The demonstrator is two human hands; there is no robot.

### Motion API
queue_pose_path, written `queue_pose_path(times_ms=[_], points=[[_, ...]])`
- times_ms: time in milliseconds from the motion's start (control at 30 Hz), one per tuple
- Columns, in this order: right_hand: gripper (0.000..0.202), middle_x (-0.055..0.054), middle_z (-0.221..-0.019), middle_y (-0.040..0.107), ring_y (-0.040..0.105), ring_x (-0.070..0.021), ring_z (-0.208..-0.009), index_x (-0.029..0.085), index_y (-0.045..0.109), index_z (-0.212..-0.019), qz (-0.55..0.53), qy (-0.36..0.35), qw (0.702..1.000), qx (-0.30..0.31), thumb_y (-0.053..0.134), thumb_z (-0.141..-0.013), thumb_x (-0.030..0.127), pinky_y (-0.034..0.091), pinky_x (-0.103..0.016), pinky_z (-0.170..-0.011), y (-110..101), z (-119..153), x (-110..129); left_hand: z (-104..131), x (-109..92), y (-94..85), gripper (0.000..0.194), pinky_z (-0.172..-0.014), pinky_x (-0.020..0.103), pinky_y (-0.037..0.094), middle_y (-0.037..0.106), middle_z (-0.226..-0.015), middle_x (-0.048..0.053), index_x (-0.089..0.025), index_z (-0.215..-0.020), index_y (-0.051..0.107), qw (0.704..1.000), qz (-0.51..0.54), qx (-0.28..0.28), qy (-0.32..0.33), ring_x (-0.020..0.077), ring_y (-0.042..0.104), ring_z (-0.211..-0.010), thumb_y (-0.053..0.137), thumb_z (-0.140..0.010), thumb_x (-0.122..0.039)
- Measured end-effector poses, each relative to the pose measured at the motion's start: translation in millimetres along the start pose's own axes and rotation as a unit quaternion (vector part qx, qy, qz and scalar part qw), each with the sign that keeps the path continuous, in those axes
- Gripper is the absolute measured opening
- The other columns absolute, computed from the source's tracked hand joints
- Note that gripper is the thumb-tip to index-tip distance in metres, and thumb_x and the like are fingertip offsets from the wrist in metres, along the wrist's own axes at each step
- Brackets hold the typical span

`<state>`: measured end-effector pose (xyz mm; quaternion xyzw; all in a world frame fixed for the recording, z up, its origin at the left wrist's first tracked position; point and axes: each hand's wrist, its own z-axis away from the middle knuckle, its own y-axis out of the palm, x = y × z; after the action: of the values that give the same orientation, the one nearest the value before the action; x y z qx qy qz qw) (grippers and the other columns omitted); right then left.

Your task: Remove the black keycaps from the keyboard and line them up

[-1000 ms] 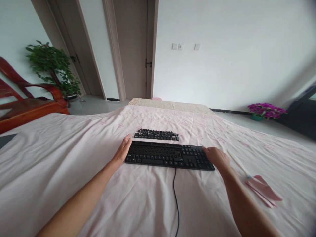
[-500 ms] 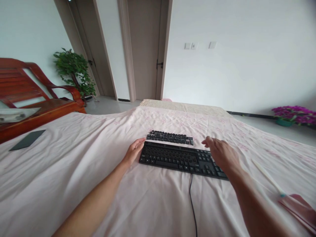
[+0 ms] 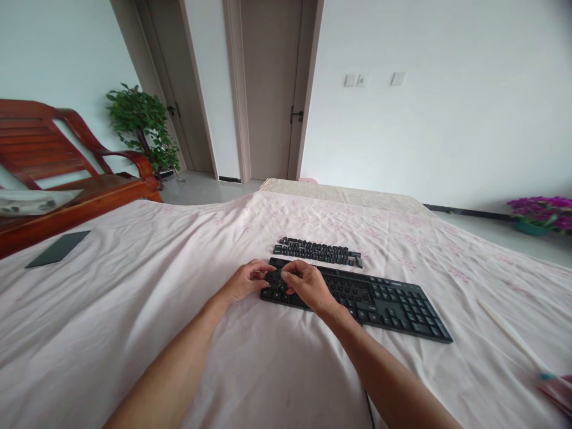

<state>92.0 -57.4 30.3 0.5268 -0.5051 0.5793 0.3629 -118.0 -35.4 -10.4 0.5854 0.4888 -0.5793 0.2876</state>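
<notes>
A black computer keyboard [image 3: 395, 307] lies on the cloth. Many keycaps are off its main block, while the right-hand keys and the bottom row are in place. Behind it, loose black keycaps [image 3: 317, 251] are laid out in rows. My left hand [image 3: 245, 280] is at the keyboard's left end, fingers bent around its edge. Over the left part of the keys is my right hand [image 3: 308, 286], thumb and fingertips pinched together; anything between them is too small to make out. Both hands cover some of the left keys.
A pale flowered cloth [image 3: 214, 351] covers the surface. A dark flat rectangle [image 3: 58, 249] lies at left, and a pale stick [image 3: 513, 336] at right. A black cable [image 3: 369, 408] runs toward me under my right forearm. A wooden bench [image 3: 75, 155] stands beyond.
My right hand has moved left from above the keyboard's right part to its left end, its fingers now pinched. My left hand has come slightly nearer the keys. The view has shifted a little.
</notes>
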Motion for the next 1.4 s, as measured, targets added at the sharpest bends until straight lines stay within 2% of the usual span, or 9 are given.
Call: queue_pose_path(times_ms=[200,333,433,533,700,833,1100,1300,1400], points=[[0.019,0.0,-0.073,0.063,0.058,-0.0096,-0.054,0.016,0.063,-0.078,0.051,0.001,0.999,0.012,0.061,-0.077,0.035,0.051,-0.019,-0.048,11.2,-4.0,4.2,0.0,-1.4,-2.7,0.041,-0.079,0.03,0.045,0.058,-0.103,0.007,-0.02,-0.102,0.07,0.999,-0.032,0.024,0.017,0.02,0.056,-0.09,0.077,-0.063,-0.03],[0.018,0.0,-0.071,0.064,0.06,-0.0104,-0.053,0.017,0.065,-0.079,0.088,0.004,0.996,0.032,0.06,-0.079,0.034,0.049,-0.018,-0.045,19.2,-10.2,3.4,0.7,-4.6,-2.0,0.036,-0.071,0.026,0.044,0.059,-0.097,0.006,-0.017,-0.096,0.07,0.997,-0.063,0.034,0.02,0.0166,0.055,-0.083,0.077,-0.062,-0.028],[0.02,0.0,-0.07,0.065,0.058,-0.0102,-0.05,0.017,0.066,-0.079,0.127,-0.024,0.99,0.051,0.059,-0.081,0.036,0.046,-0.018,-0.044,24.2,-16.2,2.1,1.5,-4.8,1.3,0.031,-0.067,0.025,0.042,0.059,-0.096,0.005,-0.017,-0.093,0.069,0.997,-0.066,0.041,0.018,0.0163,0.055,-0.082,0.075,-0.064,-0.027],[0.022,0.0,-0.069,0.066,0.057,-0.0098,-0.05,0.017,0.068,-0.078,0.18,-0.076,0.979,0.062,0.059,-0.083,0.037,0.045,-0.02,-0.049,27.7,-19.8,2.4,2.0,-3.3,7.7,0.03,-0.067,0.026,0.042,0.062,-0.09,0.004,-0.016,-0.089,0.068,0.996,-0.088,0.007,0.02,0.0176,0.056,-0.081,0.076,-0.063,-0.027],[0.02,-0.001,-0.075,0.068,0.062,-0.0143,-0.069,0.018,0.069,-0.079,0.238,-0.15,0.958,0.052,0.059,-0.084,0.034,0.046,-0.022,-0.064,28.5,-18.2,0.7,2.4,-1.9,19.4,0.021,-0.07,0.028,0.041,0.063,-0.079,0.001,-0.019,-0.08,0.067,0.978,-0.189,-0.071,0.042,0.0191,0.056,-0.078,0.075,-0.065,-0.03],[0.024,-0.003,-0.079,0.069,0.063,-0.0161,-0.074,0.019,0.068,-0.083,0.249,-0.174,0.951,0.05,0.054,-0.089,0.036,0.046,-0.025,-0.072,25.6,-15.8,-6.2,3.5,-0.8,24.1,0.013,-0.075,0.029,0.04,0.065,-0.079,0.002,-0.022,-0.08,0.068,0.967,-0.232,-0.075,0.076,0.0202,0.056,-0.082,0.067,-0.075,-0.034],[0.027,-0.004,-0.082,0.069,0.064,-0.016,-0.076,0.02,0.067,-0.085,0.25,-0.197,0.948,0.023,0.05,-0.09,0.04,0.047,-0.025,-0.075,22.4,-9.9,-18.1,7.9,2.2,28.9,0.023,-0.074,0.03,0.04,0.063,-0.075,0.003,-0.025,-0.076,0.068,0.966,-0.223,-0.105,0.08,0.0201,0.055,-0.079,0.06,-0.08,-0.045],[0.031,-0.003,-0.071,0.067,0.064,-0.0162,-0.071,0.02,0.064,-0.078,0.212,-0.157,0.965,-0.013,0.049,-0.089,0.044,0.048,-0.022,-0.064,21.6,-6.3,-20.6,10.0,-0.8,33.5,0.024,-0.077,0.032,0.042,0.063,-0.077,0.005,-0.021,-0.078,0.07,0.959,-0.241,-0.106,0.101,0.0207,0.056,-0.08,0.057,-0.083,-0.04],[0.031,-0.003,-0.071,0.066,0.062,-0.0155,-0.068,0.02,0.063,-0.079,0.191,-0.159,0.968,-0.017,0.047,-0.089,0.043,0.047,-0.022,-0.061,22.0,-7.7,-21.8,9.1,-2.1,32.9,0.019,-0.076,0.031,0.044,0.065,-0.082,0.004,-0.021,-0.084,0.069,0.968,-0.21,-0.094,0.099,0.02,0.058,-0.082,0.058,-0.082,-0.036]])
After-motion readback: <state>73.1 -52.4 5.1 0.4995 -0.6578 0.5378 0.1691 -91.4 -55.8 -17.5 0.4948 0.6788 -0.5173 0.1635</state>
